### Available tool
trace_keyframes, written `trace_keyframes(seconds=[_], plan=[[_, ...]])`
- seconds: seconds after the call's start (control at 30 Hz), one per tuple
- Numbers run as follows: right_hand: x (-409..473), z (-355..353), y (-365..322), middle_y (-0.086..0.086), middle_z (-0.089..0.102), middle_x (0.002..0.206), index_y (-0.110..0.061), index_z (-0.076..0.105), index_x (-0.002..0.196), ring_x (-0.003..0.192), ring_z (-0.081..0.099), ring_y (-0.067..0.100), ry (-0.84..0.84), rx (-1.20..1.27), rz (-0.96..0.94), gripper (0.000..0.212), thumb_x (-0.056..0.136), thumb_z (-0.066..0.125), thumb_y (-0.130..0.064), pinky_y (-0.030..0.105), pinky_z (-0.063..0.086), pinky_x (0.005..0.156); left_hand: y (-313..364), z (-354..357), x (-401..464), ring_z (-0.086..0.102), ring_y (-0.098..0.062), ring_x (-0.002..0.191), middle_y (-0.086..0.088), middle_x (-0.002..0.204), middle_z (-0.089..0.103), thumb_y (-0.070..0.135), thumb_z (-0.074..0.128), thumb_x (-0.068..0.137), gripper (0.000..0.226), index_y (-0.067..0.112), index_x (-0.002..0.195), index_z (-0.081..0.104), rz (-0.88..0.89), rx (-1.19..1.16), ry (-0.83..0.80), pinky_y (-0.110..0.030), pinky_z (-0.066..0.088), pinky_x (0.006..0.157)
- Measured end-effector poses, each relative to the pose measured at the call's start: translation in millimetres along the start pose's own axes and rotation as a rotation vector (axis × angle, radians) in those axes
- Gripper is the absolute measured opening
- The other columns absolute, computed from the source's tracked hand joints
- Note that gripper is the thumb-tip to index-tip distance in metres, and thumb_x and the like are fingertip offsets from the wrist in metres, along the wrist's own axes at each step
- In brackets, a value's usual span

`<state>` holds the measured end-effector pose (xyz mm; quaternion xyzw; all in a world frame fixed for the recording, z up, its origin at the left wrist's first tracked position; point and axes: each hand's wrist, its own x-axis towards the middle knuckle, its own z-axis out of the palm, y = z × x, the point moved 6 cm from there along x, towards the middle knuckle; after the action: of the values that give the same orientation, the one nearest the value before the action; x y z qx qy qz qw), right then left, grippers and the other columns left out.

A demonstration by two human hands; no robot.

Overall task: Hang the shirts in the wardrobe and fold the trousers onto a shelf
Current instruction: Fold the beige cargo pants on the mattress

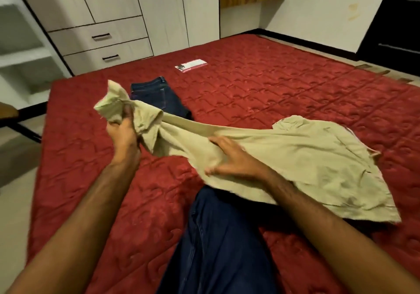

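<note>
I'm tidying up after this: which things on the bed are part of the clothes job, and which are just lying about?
Part of the job:
- beige shirt, gripped by the left hand and held by the right hand
- folded dark jeans
- wardrobe

Lying about:
- flat white and red packet on the red mattress

On the one red mattress (261,84) there were two hands: the left hand (123,134) and the right hand (229,159). One beige shirt (295,157) lay across the near right. Two dark blue trousers showed: one folded pair (159,93) farther off, one spread pair (218,243) nearest. One flat packet (191,65) lay far. The far wardrobe (113,9) had two drawers, each with one handle.
</note>
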<state>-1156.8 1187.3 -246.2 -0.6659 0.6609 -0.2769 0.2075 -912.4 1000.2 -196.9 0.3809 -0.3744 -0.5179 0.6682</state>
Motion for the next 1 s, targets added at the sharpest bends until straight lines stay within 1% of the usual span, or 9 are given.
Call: trace_keyframes(seconds=[0.1, 0.23, 0.33, 0.5, 0.57, 0.7, 0.8, 0.9, 1.0], plan=[[-17.9, 19.7, 44.4, -0.007, 0.019, 0.16, -0.032, 0.024, 0.153, 0.148, 0.017, 0.018, -0.042, -0.362, 0.176, 0.102, 0.071, 0.065, -0.075, 0.059, 0.003, 0.119, 32.4, -42.7, 34.5, 0.069, -0.016, 0.09, -0.013, 0.117, 0.07, 0.012, 0.067, 0.094, 0.013, 0.014, 0.105, 0.062, 0.064, -0.084, 0.168, -0.044, 0.057, 0.087], [-38.1, 19.4, 90.4, -0.003, 0.042, 0.139, -0.034, 0.043, 0.137, 0.135, 0.037, 0.022, -0.056, -0.418, 0.307, 0.069, 0.079, 0.054, -0.069, 0.05, 0.02, 0.113, 43.3, -111.0, 62.1, 0.069, -0.013, 0.099, -0.009, 0.116, 0.069, 0.002, 0.064, 0.093, 0.032, -0.001, 0.124, 0.055, 0.136, 0.005, 0.378, -0.038, 0.055, 0.096], [-38.3, 47.2, 100.7, 0.003, 0.045, 0.14, -0.028, 0.043, 0.142, 0.132, 0.043, 0.024, -0.271, -0.342, 0.284, 0.09, 0.068, 0.025, -0.076, 0.047, 0.033, 0.11, -2.4, -163.1, 55.0, 0.058, -0.021, 0.121, -0.012, 0.139, 0.054, 0.002, 0.057, 0.091, 0.061, -0.001, 0.145, 0.032, -0.094, 0.356, 0.312, -0.037, 0.047, 0.107], [-33.3, 63.8, 108.7, -0.002, 0.046, 0.133, -0.032, 0.044, 0.139, 0.121, 0.047, 0.024, -0.219, -0.495, 0.214, 0.061, 0.084, 0.055, -0.054, 0.046, 0.044, 0.098, -81.6, -188.3, 13.2, 0.056, -0.031, 0.12, -0.021, 0.138, 0.056, 0.026, 0.074, 0.074, 0.072, -0.001, 0.136, 0.049, -0.286, 0.913, -0.083, -0.044, 0.045, 0.106], [-27.1, 58.7, 105.7, -0.005, 0.055, 0.122, -0.03, 0.056, 0.121, 0.115, 0.051, 0.023, -0.116, -0.411, 0.223, 0.037, 0.088, 0.061, -0.046, 0.042, 0.045, 0.092, -89.6, -164.9, 3.3, 0.05, -0.033, 0.131, -0.02, 0.141, 0.053, 0.028, 0.076, 0.077, 0.073, 0.004, 0.14, 0.049, -0.15, 1.115, -0.276, -0.043, 0.04, 0.111], [14.4, 13.7, 75.9, -0.01, 0.066, 0.095, -0.026, 0.058, 0.09, 0.094, 0.062, 0.018, 0.068, -0.264, 0.224, 0.018, 0.085, 0.067, -0.04, 0.036, 0.05, 0.076, -68.1, -45.3, -76.4, 0.054, -0.008, 0.124, -0.001, 0.134, 0.058, 0.027, 0.068, 0.088, 0.044, 0.028, 0.13, 0.055, 0.118, 0.97, -0.991, -0.028, 0.045, 0.102], [51.9, -20.2, 37.1, -0.007, 0.066, 0.079, -0.02, 0.06, 0.086, 0.076, 0.06, 0.01, 0.171, -0.101, 0.125, 0.022, 0.081, 0.066, -0.041, 0.036, 0.051, 0.071, -60.3, 23.2, -129.7, 0.042, -0.013, 0.136, -0.003, 0.147, 0.043, 0.034, 0.078, 0.083, 0.073, 0.022, 0.146, 0.042, 0.513, 1.05, -1.33, -0.029, 0.037, 0.11], [87.7, -41.8, -8.4, -0.003, 0.06, 0.069, -0.012, 0.063, 0.078, 0.062, 0.05, 0.001, 0.17, 0.337, 0.083, 0.014, 0.09, 0.067, -0.019, 0.026, 0.043, 0.061, -52.9, 55.4, -142.8, 0.025, -0.03, 0.147, -0.012, 0.161, 0.021, 0.048, 0.076, 0.072, 0.094, 0.034, 0.151, 0.027, 0.729, 1.12, -1.115, -0.045, 0.029, 0.116], [108.9, -38.8, -43.6, 0.001, 0.06, 0.074, -0.007, 0.066, 0.088, 0.064, 0.053, 0.003, 0.059, 0.589, 0.076, 0.01, 0.096, 0.062, -0.011, 0.022, 0.045, 0.063, -7.1, 53.6, -128.0, 0.039, -0.033, 0.136, -0.015, 0.15, 0.039, 0.038, 0.078, 0.075, 0.061, 0.022, 0.129, 0.053, 0.912, 0.945, -0.737, -0.044, 0.033, 0.109]])
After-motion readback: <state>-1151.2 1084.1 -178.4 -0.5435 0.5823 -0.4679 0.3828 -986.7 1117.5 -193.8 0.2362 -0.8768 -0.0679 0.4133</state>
